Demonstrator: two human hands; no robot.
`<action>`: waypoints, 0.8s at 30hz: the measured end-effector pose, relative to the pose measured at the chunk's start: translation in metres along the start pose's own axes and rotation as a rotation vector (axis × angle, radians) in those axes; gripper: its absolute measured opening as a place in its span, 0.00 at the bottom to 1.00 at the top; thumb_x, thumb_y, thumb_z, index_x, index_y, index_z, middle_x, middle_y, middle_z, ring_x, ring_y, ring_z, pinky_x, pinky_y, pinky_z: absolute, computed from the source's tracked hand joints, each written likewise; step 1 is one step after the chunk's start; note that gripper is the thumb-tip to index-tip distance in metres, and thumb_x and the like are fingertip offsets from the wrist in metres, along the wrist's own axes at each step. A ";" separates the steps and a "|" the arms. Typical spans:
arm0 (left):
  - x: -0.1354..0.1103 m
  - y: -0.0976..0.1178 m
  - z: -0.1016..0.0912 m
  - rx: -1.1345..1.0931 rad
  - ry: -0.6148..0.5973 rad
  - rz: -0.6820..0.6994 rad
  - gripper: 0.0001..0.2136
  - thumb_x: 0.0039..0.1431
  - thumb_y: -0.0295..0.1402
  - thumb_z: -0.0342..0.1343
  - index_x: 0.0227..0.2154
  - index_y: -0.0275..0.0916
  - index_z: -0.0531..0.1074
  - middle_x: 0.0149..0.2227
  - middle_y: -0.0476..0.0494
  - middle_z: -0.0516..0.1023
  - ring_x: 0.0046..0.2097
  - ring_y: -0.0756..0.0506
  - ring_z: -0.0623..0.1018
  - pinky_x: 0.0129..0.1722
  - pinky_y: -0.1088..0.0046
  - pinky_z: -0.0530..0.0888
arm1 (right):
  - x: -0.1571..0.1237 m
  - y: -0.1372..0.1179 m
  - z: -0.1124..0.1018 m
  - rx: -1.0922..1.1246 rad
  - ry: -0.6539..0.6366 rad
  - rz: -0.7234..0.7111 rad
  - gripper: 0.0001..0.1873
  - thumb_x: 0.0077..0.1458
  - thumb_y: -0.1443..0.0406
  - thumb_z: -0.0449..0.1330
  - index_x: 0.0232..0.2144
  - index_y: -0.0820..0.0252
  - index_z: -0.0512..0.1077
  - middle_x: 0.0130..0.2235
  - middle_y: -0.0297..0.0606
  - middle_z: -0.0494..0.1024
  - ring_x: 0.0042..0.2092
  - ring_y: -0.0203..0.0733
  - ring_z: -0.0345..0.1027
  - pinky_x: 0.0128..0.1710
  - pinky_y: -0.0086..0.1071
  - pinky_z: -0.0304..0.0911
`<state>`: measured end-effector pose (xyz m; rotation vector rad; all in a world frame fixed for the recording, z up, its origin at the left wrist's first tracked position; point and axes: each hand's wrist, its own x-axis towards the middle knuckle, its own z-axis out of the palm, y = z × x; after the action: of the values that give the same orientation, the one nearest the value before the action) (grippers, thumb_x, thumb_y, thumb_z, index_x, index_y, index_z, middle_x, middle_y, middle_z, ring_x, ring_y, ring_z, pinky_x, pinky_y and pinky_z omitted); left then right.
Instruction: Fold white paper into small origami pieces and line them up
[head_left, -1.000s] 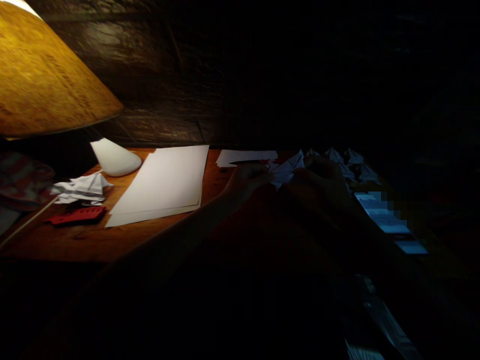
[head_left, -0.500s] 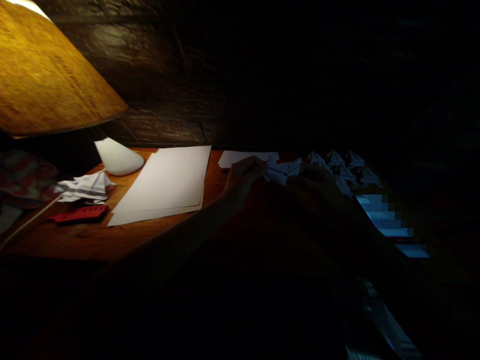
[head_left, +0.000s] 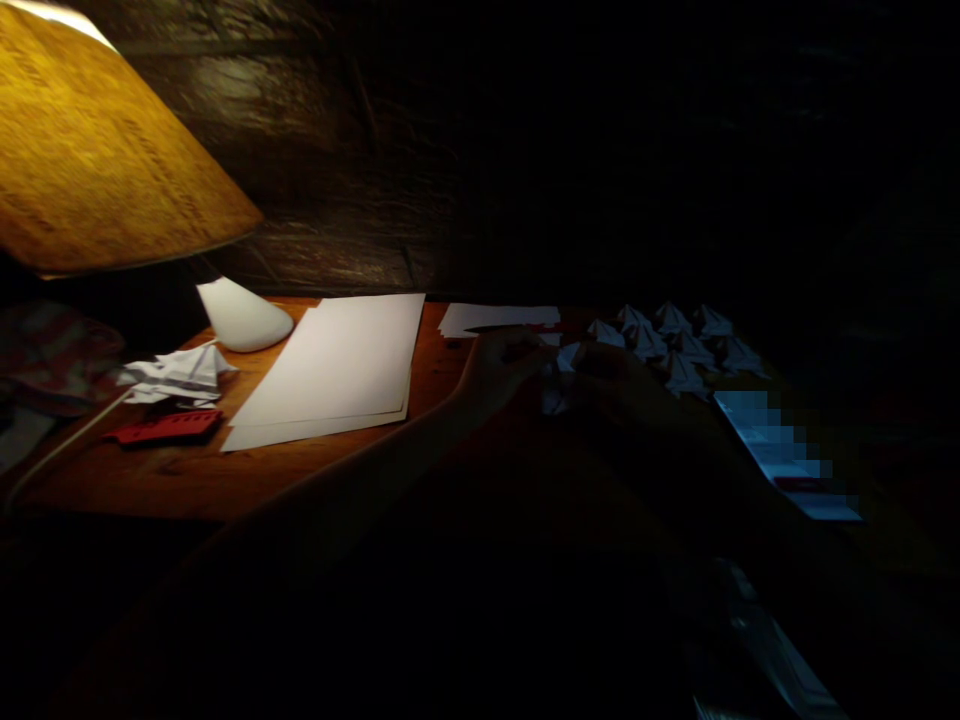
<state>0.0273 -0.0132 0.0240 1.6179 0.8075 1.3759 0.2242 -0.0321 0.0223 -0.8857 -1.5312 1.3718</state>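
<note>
The scene is very dark, lit only by a lamp at the left. My left hand [head_left: 501, 368] and my right hand [head_left: 622, 385] meet over the wooden table [head_left: 187, 480], both closed on a small folded white paper piece [head_left: 561, 378] held between them. Only slivers of the paper show between the fingers. Just beyond my hands lies a cluster of several finished folded paper shapes [head_left: 675, 345]. A small white sheet [head_left: 495, 317] with a dark pen-like object on it lies right behind my left hand.
A stack of large white sheets [head_left: 334, 370] lies left of my hands. Further left are crumpled folded paper [head_left: 180, 375], a red flat object [head_left: 169, 427], a white lamp base [head_left: 240, 315] and the orange lampshade [head_left: 97, 160]. A printed sheet [head_left: 780, 450] lies at the right.
The folded paper was spread wide between my hands; now it is folded smaller and mostly covered by my fingers. My hands have drawn slightly nearer to me.
</note>
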 end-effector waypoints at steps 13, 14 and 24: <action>-0.005 -0.008 0.003 -0.014 0.033 -0.033 0.08 0.59 0.35 0.63 0.27 0.39 0.74 0.29 0.50 0.74 0.35 0.49 0.73 0.37 0.72 0.71 | 0.000 0.002 0.005 -0.385 0.259 -0.401 0.13 0.54 0.63 0.71 0.41 0.53 0.74 0.43 0.37 0.77 0.42 0.42 0.71 0.42 0.37 0.69; -0.005 -0.007 0.004 -0.003 0.043 -0.020 0.08 0.59 0.35 0.62 0.26 0.39 0.73 0.28 0.50 0.73 0.34 0.50 0.72 0.36 0.73 0.70 | -0.001 0.000 0.006 -0.445 0.249 -0.430 0.11 0.56 0.64 0.69 0.42 0.53 0.76 0.44 0.38 0.78 0.43 0.43 0.71 0.43 0.38 0.70; -0.007 0.001 0.007 0.032 0.141 -0.024 0.08 0.55 0.32 0.59 0.22 0.40 0.69 0.23 0.53 0.67 0.29 0.51 0.67 0.30 0.73 0.65 | -0.002 -0.001 0.007 -0.533 0.195 -0.531 0.10 0.60 0.65 0.66 0.44 0.49 0.83 0.43 0.41 0.79 0.43 0.46 0.73 0.42 0.40 0.69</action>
<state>0.0332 -0.0211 0.0210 1.5429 0.9330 1.4796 0.2186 -0.0366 0.0232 -0.8082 -1.8368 0.4900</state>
